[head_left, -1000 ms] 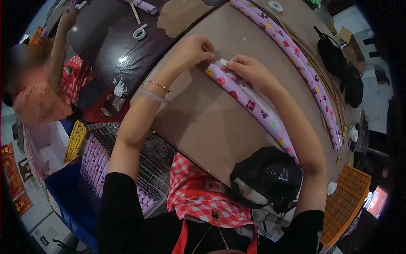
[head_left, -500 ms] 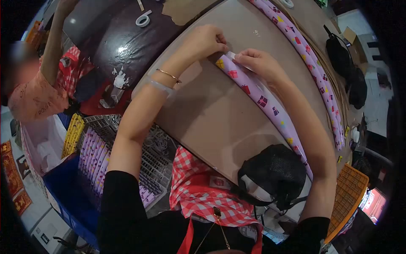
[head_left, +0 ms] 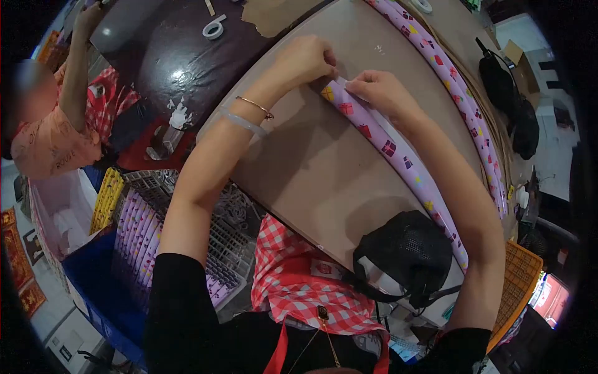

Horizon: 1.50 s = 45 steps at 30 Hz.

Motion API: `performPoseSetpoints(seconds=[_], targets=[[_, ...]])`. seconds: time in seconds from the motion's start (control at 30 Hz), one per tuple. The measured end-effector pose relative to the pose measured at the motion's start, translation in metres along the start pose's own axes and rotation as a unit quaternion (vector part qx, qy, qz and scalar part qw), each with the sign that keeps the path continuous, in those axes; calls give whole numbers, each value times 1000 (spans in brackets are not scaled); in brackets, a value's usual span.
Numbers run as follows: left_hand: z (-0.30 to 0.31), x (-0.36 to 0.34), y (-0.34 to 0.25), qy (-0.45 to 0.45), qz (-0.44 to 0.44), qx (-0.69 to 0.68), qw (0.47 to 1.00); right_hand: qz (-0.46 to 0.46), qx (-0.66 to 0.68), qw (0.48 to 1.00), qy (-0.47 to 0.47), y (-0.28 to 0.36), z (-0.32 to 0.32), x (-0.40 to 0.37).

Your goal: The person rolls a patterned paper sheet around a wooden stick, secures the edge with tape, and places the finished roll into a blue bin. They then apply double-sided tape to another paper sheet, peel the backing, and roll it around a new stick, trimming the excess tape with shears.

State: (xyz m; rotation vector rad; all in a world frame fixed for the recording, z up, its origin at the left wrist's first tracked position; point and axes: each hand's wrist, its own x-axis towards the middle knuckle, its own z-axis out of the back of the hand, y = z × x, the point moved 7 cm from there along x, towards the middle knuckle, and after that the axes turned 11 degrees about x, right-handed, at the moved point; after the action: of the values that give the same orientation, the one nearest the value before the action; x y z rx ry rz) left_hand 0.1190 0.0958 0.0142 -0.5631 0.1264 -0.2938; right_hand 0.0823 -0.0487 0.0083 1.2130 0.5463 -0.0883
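A long roll of pink patterned paper point(head_left: 387, 146) lies slantwise on the brown table point(head_left: 293, 168). At its upper end my left hand point(head_left: 309, 60) is closed in a pinch, its fingertips by the corner of the roll; what they hold is too small to make out. Just to the right, my right hand point(head_left: 381, 92) pinches the pale edge of the same roll between thumb and forefinger. The lower end of the roll passes beside my right forearm.
A black mesh cap point(head_left: 408, 252) sits near the table edge. More pink rolls point(head_left: 445, 75) lie at the right. Tape point(head_left: 212, 30) rests on the dark table. At left are crates point(head_left: 218, 240), finished rolls point(head_left: 138, 227), a blue bin point(head_left: 99, 274) and a co-worker point(head_left: 56, 140).
The roll and both hands stay nearly in place, with the roll's upper end slightly further right. The co-worker's raised arm and head have shifted.
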Motion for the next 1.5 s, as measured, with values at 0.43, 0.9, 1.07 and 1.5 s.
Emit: performPoseSetpoints(seconds=[0.43,0.9,1.07,1.5], targets=[[4,-7,-10,-10,-21,13,1000,45,-152,986,-54,2,0,6],[-1,0,-1,-4,-36,12,999,36,-199,977,-67,9,-5,5],[1,-1,-5,0,-31,14,999,26,-230,971,-60,8,-5,9],[2,-1,-5,-4,-10,31,999,16,-178,982,-65,8,-3,6]])
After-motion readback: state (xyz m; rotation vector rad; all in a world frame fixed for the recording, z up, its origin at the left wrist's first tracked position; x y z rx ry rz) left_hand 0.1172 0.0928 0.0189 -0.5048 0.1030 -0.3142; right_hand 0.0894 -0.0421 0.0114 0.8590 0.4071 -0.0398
